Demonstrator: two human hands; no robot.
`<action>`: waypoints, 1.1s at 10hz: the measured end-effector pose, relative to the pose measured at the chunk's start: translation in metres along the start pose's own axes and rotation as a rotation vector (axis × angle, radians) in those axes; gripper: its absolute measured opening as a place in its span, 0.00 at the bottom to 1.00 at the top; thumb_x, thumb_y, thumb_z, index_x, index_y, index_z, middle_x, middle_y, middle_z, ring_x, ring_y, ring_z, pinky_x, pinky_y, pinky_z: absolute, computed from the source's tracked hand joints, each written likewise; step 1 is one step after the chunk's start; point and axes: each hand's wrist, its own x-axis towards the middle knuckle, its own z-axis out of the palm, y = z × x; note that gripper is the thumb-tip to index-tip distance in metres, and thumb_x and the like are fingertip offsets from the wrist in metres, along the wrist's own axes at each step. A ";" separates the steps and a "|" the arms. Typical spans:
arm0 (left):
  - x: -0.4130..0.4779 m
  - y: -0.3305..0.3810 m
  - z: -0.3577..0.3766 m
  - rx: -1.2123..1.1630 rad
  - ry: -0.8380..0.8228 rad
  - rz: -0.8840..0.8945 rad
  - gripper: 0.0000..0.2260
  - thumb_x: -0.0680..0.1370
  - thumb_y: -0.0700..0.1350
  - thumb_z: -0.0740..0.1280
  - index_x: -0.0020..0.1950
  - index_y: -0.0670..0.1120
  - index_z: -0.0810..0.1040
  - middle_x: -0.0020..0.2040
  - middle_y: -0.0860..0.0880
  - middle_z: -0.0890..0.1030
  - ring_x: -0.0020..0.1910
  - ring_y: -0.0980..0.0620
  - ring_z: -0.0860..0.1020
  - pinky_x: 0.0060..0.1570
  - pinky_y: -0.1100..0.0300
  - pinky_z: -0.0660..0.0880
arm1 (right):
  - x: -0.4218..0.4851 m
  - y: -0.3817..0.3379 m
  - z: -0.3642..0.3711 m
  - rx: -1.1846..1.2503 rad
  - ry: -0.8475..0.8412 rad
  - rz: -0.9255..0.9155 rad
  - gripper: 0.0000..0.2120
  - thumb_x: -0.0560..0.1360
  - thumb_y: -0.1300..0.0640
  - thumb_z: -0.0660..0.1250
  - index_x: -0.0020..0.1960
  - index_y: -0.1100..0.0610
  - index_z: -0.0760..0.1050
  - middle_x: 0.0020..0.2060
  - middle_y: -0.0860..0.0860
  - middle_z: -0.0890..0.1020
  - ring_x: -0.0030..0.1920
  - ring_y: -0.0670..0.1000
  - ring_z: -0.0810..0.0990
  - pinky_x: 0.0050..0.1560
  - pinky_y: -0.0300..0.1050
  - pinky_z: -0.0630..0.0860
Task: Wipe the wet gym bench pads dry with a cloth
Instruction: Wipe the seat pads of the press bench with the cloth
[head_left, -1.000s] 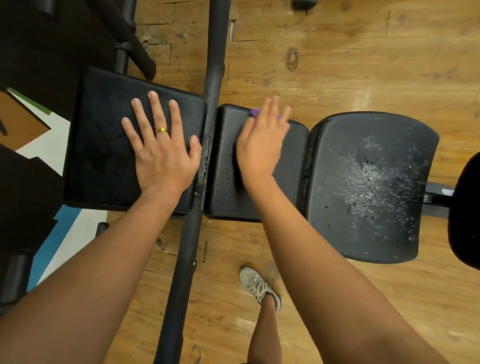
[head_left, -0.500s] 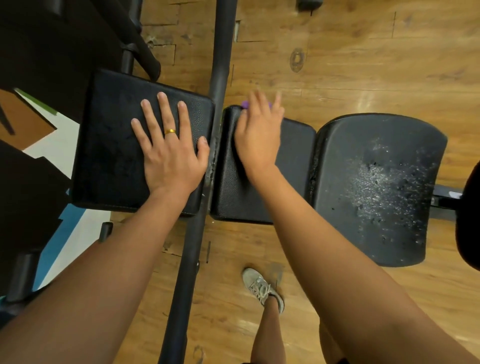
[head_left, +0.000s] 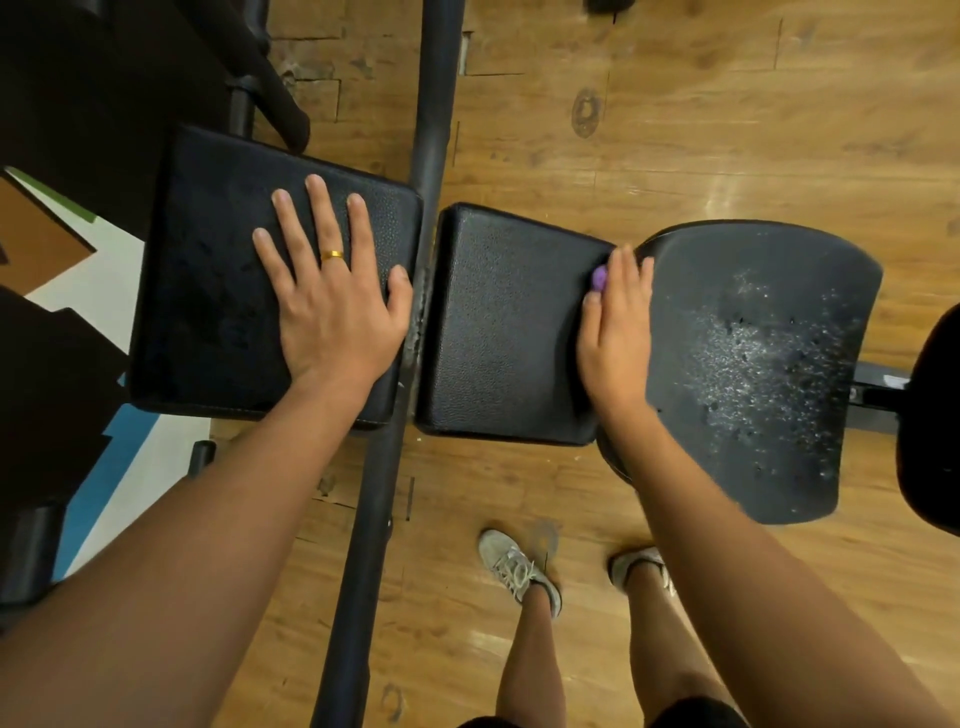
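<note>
Padding at far left, a black pebbled-vinyl rectangular bench pad, is bearing the left grip, which is lying open and flat, fingers spread, holding nothing. A dark metal bar is crossing the gap before the smaller black square middle pad, which is looking dry. At that pad's right edge the right grip is pressing a small purple cloth down with straight, close-set fingers, most of the cloth hiding beneath the palm. Just beside it the wide black curved seat pad is glistening with water droplets. That wet patch is lying to the cloth's right, along the bench's left-to-right line, so the right grip is sitting far nearer and the wipe is probably heading rightward.
</note>
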 end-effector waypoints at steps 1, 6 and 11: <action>-0.001 0.001 0.001 0.003 -0.001 0.000 0.31 0.83 0.57 0.50 0.83 0.43 0.50 0.82 0.37 0.46 0.80 0.32 0.45 0.76 0.32 0.47 | -0.063 -0.012 0.012 -0.108 -0.053 -0.111 0.24 0.85 0.58 0.55 0.78 0.65 0.62 0.79 0.59 0.63 0.80 0.64 0.53 0.80 0.60 0.52; -0.001 0.003 0.001 0.016 0.003 -0.003 0.31 0.84 0.57 0.50 0.83 0.44 0.48 0.82 0.37 0.46 0.80 0.33 0.45 0.76 0.33 0.48 | -0.026 -0.117 0.054 -0.093 -0.075 -0.200 0.25 0.85 0.54 0.53 0.80 0.61 0.59 0.81 0.56 0.59 0.81 0.61 0.48 0.80 0.59 0.50; 0.001 0.001 0.002 0.004 0.004 -0.005 0.32 0.83 0.57 0.50 0.83 0.44 0.49 0.82 0.37 0.46 0.80 0.33 0.46 0.76 0.32 0.49 | 0.009 -0.090 0.044 -0.093 0.035 0.066 0.26 0.84 0.55 0.52 0.80 0.64 0.58 0.80 0.58 0.59 0.80 0.65 0.50 0.79 0.62 0.51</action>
